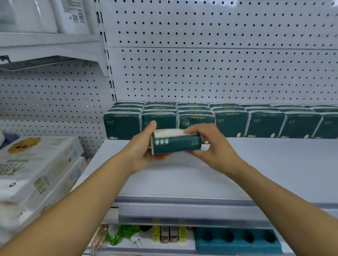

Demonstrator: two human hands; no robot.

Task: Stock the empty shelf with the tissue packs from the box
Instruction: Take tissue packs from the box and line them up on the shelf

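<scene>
A dark green tissue pack (176,143) hangs just above the white shelf (261,171), held at both ends. My left hand (142,152) grips its left end with the thumb over the top. My right hand (213,143) grips the right end from above. Directly behind stand rows of matching green tissue packs (265,123) along the pegboard back, several deep at the left. The box is not in view.
White pegboard wall (210,50) backs the shelf. Large white tissue bundles (25,169) sit on the neighbouring shelf at left. Below, a lower shelf holds small goods and a teal tray (238,242). Bare shelf surface lies in front of the rows.
</scene>
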